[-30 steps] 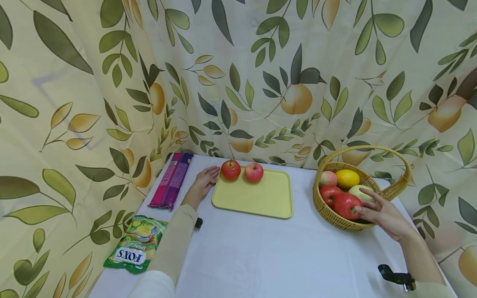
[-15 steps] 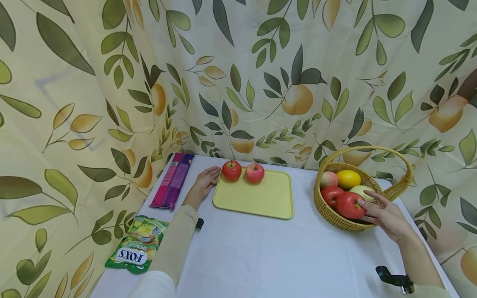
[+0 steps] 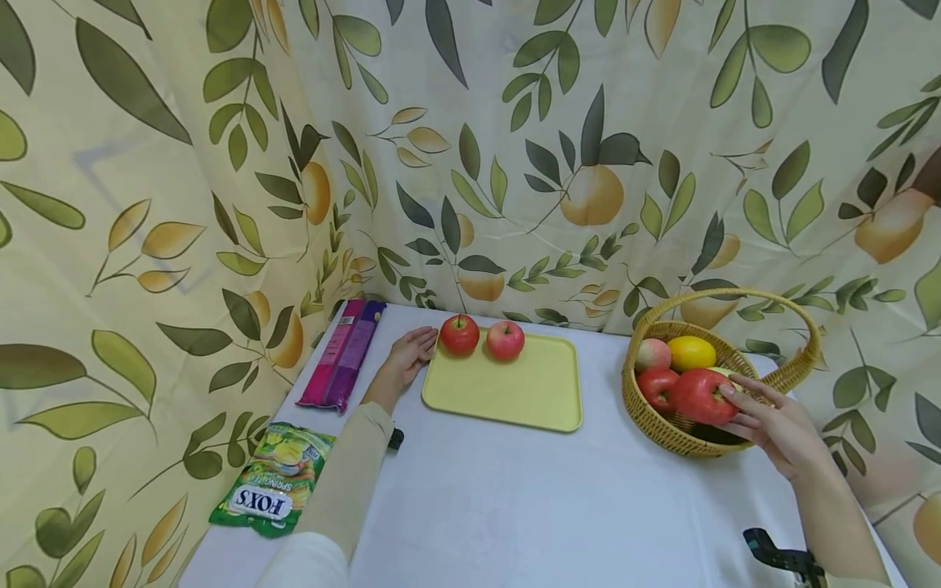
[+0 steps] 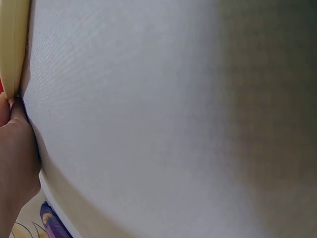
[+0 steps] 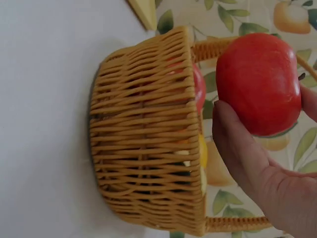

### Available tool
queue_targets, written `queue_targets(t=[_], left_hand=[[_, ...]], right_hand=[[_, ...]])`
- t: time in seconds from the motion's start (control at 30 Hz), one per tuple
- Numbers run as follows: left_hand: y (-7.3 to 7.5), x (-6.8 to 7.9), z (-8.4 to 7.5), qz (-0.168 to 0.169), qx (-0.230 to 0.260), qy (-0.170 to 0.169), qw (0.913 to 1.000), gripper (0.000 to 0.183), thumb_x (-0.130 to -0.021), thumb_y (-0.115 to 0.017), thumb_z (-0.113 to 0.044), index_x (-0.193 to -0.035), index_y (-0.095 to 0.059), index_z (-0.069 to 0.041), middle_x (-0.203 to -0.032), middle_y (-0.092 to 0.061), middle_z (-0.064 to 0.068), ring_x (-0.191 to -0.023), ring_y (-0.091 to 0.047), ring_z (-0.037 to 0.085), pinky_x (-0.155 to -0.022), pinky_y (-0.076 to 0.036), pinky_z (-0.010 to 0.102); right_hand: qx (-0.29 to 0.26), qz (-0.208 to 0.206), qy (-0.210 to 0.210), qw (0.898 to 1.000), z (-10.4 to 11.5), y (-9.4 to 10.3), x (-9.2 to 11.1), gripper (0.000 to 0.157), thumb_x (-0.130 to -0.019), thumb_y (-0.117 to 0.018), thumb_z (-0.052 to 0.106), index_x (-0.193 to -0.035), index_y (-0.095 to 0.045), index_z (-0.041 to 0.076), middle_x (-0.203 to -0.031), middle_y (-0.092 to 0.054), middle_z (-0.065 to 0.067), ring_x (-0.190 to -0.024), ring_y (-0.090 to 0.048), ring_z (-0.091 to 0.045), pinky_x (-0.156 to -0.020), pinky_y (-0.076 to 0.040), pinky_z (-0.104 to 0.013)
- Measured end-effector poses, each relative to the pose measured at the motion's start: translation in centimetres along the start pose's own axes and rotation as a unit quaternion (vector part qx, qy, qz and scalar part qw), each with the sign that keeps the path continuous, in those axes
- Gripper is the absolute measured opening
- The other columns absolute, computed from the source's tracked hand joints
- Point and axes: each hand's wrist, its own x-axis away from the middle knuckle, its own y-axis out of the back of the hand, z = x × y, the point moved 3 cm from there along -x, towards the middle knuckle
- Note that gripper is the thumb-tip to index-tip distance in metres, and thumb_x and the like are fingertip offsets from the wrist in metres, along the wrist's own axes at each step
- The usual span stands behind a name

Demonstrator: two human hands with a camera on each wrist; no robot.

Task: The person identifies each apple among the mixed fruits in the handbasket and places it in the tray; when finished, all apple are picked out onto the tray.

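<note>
Head view: holding a large red apple (image 3: 700, 397) in the right hand (image 3: 775, 429), pinching it between thumb and fingers over the front of a wicker basket (image 3: 648, 426). Right wrist view: seeing that apple above the basket's rim, apart from the wicker. Looking inside the basket: finding another red fruit (image 3: 657, 387), a yellow lemon (image 3: 692, 354), a pinkish peach (image 3: 653, 355) and a pale fruit, mostly hidden. Resting the left hand (image 3: 403, 363) well apart from the basket, touching the left edge of a yellow tray (image 3: 507, 400) with fingers fairly straight. Left wrist view: catching only part of that hand at the tray's rim, mostly facing the white tablecloth (image 4: 119, 109). Finding two more apples on the tray's far part: a deep red one (image 3: 459, 336) near the left hand, a pinker one (image 3: 506, 340) just beside it. Spotting a magenta-and-purple packet (image 3: 341, 355) left of that hand, a green FOX'S bag (image 3: 275, 478) nearer, beside the left sleeve (image 3: 345, 482), and a leaf-patterned curtain (image 3: 544, 245) behind.
</note>
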Motion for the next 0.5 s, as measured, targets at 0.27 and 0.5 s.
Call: queue_targets(t=[0.27, 0.5], left_hand=[[-0.1, 0.1, -0.1, -0.003, -0.005, -0.002, 1.0, 0.077, -0.086, -0.037, 0.034, -0.158, -0.034, 0.007, -0.163, -0.038, 0.023, -0.153, -0.036, 0.03, -0.115, -0.039, 0.037], [-0.3, 0.2, -0.1, -0.007, 0.003, -0.003, 1.0, 0.077, -0.086, -0.036, 0.035, -0.158, -0.034, 0.008, -0.163, -0.038, 0.023, -0.153, -0.035, 0.031, -0.12, -0.033, 0.041]], right_hand=[[-0.026, 0.038, 0.023, 0.999, 1.5, -2.0, 0.6, 0.032, -0.108, -0.053, 0.007, -0.125, -0.069, 0.029, -0.113, -0.071, 0.01, -0.095, -0.078, -0.018, -0.079, -0.062, -0.032], [0.002, 0.041, 0.04, 0.998, 2.3, -4.2, 0.5, 0.03, -0.107, -0.055, 0.008, -0.124, -0.067, 0.029, -0.115, -0.07, 0.011, -0.093, -0.078, -0.018, -0.078, -0.062, -0.032]])
